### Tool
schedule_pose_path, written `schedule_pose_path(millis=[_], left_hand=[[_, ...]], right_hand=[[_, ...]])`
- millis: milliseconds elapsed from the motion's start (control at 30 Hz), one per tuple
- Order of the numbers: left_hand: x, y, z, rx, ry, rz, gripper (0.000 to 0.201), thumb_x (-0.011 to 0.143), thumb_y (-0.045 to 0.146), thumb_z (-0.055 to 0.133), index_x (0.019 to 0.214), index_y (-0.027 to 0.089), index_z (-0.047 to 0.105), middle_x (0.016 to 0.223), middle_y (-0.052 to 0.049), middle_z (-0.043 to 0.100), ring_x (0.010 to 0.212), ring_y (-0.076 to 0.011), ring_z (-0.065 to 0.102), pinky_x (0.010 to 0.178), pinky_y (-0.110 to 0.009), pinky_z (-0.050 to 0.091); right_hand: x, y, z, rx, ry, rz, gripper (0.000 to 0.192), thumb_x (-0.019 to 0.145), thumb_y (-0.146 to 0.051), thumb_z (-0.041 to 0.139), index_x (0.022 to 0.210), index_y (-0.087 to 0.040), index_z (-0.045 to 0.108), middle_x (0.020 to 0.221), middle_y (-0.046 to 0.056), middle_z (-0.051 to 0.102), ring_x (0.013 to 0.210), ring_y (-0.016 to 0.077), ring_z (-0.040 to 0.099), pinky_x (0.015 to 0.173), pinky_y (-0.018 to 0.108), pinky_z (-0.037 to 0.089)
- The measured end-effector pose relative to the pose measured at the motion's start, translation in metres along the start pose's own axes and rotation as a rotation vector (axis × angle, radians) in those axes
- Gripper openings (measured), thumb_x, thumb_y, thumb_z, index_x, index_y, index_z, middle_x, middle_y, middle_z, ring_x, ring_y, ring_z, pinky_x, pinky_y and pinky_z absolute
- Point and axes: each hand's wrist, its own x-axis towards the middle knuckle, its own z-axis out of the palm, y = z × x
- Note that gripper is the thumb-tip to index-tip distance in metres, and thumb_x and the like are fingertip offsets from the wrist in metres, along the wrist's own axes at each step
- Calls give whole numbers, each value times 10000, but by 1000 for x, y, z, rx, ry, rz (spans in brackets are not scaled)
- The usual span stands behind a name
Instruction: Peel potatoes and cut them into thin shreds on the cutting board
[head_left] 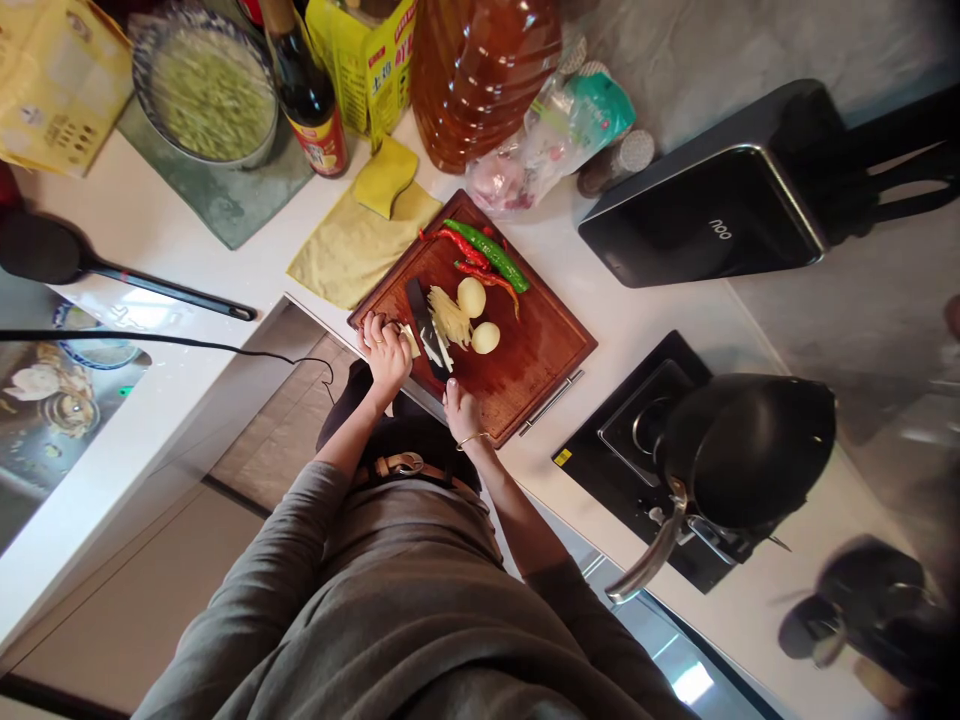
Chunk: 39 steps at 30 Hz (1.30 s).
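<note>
My right hand (462, 410) is closed round the handle of a dark-bladed kitchen knife (421, 312), which lies across the left part of the brown cutting board (525, 375). My left hand (385, 352), fingers bent, presses on a pale piece of potato (410, 340) just left of the blade. Thin potato strips (448, 318) lie heaped on the knife's other side, and some white ones touch the blade. Beside them sit two peeled potatoes (486, 338). At the board's far corner lie a green chili pepper (499, 262) and several red chili peppers (480, 272).
A black wok (757, 450) stands on the stove (645, 420) at right, near a knife block (705, 200). Behind the board are a yellow cloth (345, 250), a sauce bottle (311, 110) and an oil jug (480, 80). A black spatula (142, 275) lies by the sink at left.
</note>
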Motion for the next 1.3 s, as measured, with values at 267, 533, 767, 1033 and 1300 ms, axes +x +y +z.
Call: schedule_pose_path(millis=[267,533,767,1033,1300], left_hand=[[-1,1,0,15,3,1,271,875,258,371,1037,105,527,1347,-219,437,1402,-267,208,1135,-495,82],[-1,1,0,46,30,37,271,881,255,362,1038,113,530,1339,-207,451,1390,-263,240,1132,-490,105],[-1,-2,0,-17,42,15,249,880,268,371,1015,125,523,1339,-209,443,1399,-254,213,1136,-489,84],[-1,0,0,-1,11,-14,259,868,244,369,1037,117,519,1336,-210,441,1396,-261,220,1136,-489,76],[1,5,-4,-5,0,-19,254,864,246,373,1032,122,518,1350,-211,430,1392,-263,227,1131,-485,87]], right_hand=[[-6,-12,6,-145,5,-22,614,968,-451,173,860,-132,686,709,121,692,686,182,651,627,249,391],[7,-13,12,-73,-2,32,612,968,-449,176,798,-141,677,650,116,667,631,162,629,592,234,404],[1,-9,3,13,5,2,649,959,-468,132,758,-153,663,563,80,615,573,156,591,585,245,416],[-6,-18,8,-153,-27,14,590,971,-423,185,926,-128,694,754,126,706,752,189,661,676,246,421],[10,-13,12,-55,-31,53,599,971,-429,184,811,-159,694,645,93,669,663,159,646,636,229,431]])
